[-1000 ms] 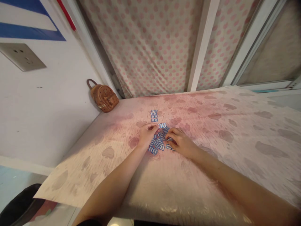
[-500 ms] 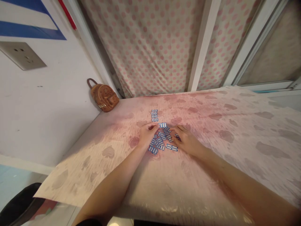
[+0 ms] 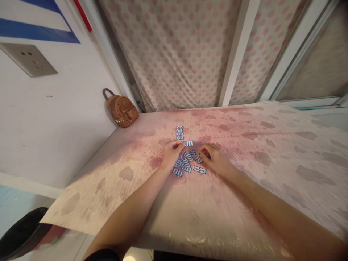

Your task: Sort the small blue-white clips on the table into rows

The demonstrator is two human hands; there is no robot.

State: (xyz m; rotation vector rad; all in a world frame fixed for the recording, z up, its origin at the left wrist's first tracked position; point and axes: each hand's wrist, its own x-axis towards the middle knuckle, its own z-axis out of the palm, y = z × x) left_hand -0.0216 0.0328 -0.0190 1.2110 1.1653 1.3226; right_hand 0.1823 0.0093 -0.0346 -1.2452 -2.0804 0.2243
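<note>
My left hand (image 3: 171,153) is closed, with thumb and forefinger pinching the left end of a small white card with blue edges (image 3: 188,143). Below it lies a loose heap of similar blue-and-white cards (image 3: 182,163), overlapping at different angles. At the heap's right side, my right hand (image 3: 214,158) has its fingers curled and its thumb tip at a card (image 3: 199,159). Something dark and striped, apparently another card, shows between those fingers, partly hidden. Beyond my left hand, several cards stand in a neat block of short rows (image 3: 179,133). Another card (image 3: 199,169) lies apart, nearer me.
A pink patterned cloth (image 3: 261,174) under a clear sheet covers the table. A small brown backpack-shaped bag (image 3: 123,110) rests at the far left corner against the wall. Behind the table hangs a dotted curtain (image 3: 179,54). A wall socket (image 3: 29,59) is at left.
My right hand has drawn slightly back from the heap and its fingers have curled in more. My left hand keeps its pinch on the card; the view has shifted a little.
</note>
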